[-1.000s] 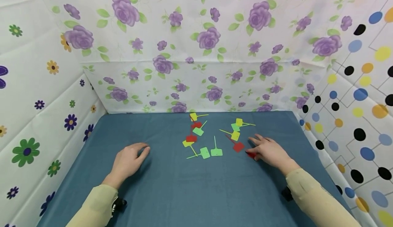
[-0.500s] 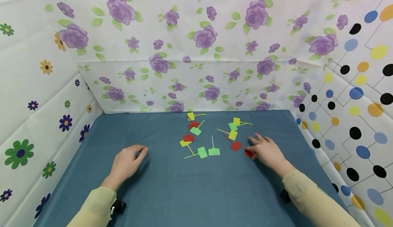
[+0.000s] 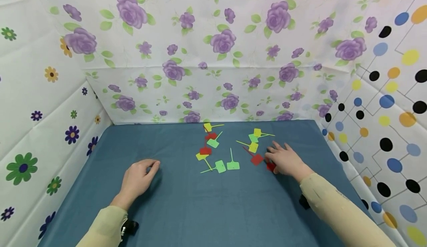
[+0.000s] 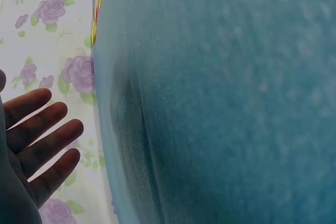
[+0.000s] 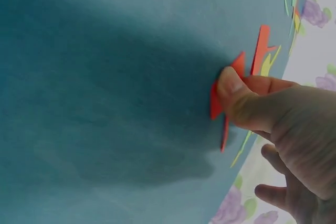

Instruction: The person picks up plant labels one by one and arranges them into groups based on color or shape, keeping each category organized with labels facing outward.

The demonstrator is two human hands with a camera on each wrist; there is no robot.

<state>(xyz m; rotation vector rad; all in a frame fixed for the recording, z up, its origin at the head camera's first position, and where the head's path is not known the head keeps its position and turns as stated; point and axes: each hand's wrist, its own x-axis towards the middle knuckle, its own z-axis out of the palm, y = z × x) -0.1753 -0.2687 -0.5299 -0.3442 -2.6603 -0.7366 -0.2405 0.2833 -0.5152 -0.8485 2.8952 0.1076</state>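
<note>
My right hand (image 3: pixel 288 161) is at the right of the group of tags. In the right wrist view its thumb and index finger pinch a red cable-tie tag (image 5: pixel 214 100) with a thin tail, partly covered by the thumb; the other fingers are spread apart. Just left of it in the head view lies another red tag (image 3: pixel 257 160). A yellow tag (image 3: pixel 253 147) and a green tag (image 3: pixel 253 138) are farther back. My left hand (image 3: pixel 138 176) hovers over the left side of the cloth, fingers relaxed and holding nothing.
Several more tags lie mid-table: a green one (image 3: pixel 233 165) with its tail pointing back, another green one (image 3: pixel 220 166), and a red one (image 3: pixel 205 151) over a yellow one (image 3: pixel 202 157). Blue cloth (image 3: pixel 200 213) covers the table. Patterned curtains (image 3: pixel 200 50) enclose the back and sides.
My right hand and forearm have shifted slightly left, with the red tag staying at the fingertips. The head view has turned a little. My left hand stays where it was.
</note>
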